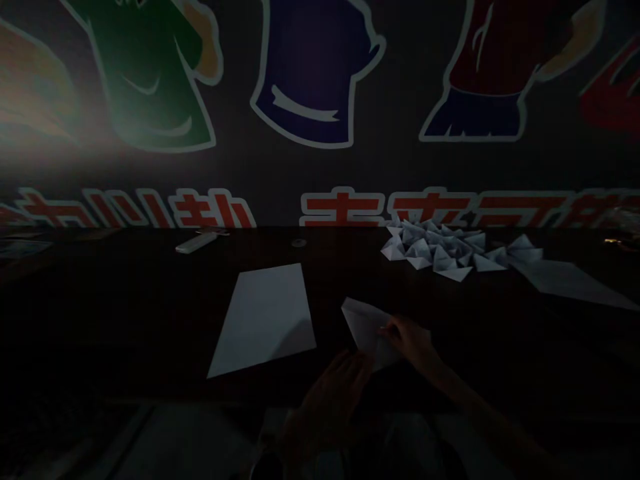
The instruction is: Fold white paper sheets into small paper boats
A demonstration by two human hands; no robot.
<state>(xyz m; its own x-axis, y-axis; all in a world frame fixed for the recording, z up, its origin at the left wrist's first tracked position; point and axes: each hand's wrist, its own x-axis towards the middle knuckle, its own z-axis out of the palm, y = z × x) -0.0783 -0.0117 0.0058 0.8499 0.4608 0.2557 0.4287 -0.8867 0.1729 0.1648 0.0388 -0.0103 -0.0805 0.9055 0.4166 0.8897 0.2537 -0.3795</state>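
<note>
In the dim near middle of the table [150, 313], the right hand [413, 343] pinches the right edge of a folded paper [365, 323]. The left hand [335, 390] meets its near edge; its grip is too dark to tell. A flat sheet [265, 320] lies just left, with bare room beyond. A pile of folded pieces [440, 252] sits far right.

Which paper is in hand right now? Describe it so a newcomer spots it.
On the dark table, right of the flat central sheet, lies a partly folded paper. Unlike the pile of folded pieces farther back, the right hand pinches it, left hand alongside.
</note>
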